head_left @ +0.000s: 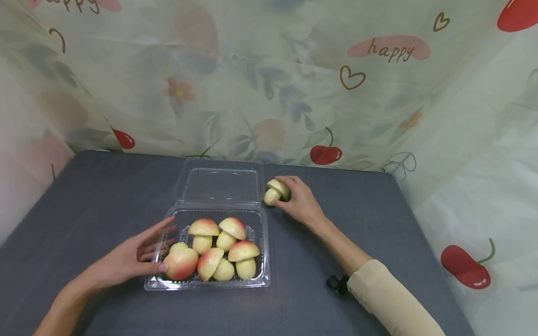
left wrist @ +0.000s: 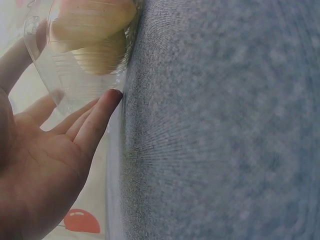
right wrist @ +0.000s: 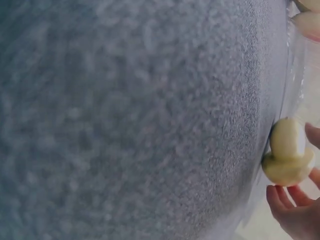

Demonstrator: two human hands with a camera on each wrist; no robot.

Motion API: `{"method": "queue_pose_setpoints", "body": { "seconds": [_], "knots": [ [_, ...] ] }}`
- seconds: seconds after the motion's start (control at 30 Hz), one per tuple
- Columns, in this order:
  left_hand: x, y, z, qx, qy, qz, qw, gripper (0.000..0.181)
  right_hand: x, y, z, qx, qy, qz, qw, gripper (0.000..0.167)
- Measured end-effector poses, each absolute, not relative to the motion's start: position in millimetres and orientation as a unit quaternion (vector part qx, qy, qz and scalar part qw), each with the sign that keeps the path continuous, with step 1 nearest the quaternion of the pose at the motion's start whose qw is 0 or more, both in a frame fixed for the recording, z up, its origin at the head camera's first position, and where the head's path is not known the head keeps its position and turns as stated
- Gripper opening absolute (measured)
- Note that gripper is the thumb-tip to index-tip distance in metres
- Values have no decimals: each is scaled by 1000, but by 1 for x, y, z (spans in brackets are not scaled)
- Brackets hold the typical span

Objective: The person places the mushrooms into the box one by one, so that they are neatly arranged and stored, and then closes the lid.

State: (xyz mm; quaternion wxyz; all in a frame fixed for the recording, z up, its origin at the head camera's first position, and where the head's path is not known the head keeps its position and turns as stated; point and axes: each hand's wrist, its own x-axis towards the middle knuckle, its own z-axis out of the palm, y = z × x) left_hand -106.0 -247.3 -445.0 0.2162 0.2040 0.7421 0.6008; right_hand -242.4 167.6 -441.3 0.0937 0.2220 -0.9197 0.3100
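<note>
A clear plastic clamshell box sits on the table with its lid folded back. Inside are several mushroom-shaped pieces with pale stems and red-yellow caps. My left hand is at the box's left side, fingers spread and fairly straight against its wall; the left wrist view shows them outside the clear plastic. To the right of the lid, my right hand holds a pale yellow toy mushroom between thumb and fingers. In the right wrist view this toy mushroom is low against the tabletop.
The dark grey tabletop ends at the back against a printed curtain with cherries and hearts. A black device is at the right wrist, beside the cream sleeve.
</note>
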Motion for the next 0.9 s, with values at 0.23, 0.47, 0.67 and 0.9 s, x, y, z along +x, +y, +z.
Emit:
{"method": "queue_pose_setpoints", "body": {
  "seconds": [0.23, 0.47, 0.67, 0.9],
  "knots": [
    [-106, -247, -445, 196, 756, 586, 214, 91, -244, 162, -442, 222, -926, 295, 82, 69],
    [-106, -247, -446, 187, 763, 580, 214, 92, -245, 158, -445, 213, -933, 283, 61, 73],
    [-105, -246, -444, 195, 756, 587, 215, 91, -247, 158, -447, 218, -930, 287, 71, 69],
    [-105, -245, -443, 197, 754, 588, 215, 92, -247, 162, -448, 213, -930, 291, 66, 71]
  ]
}}
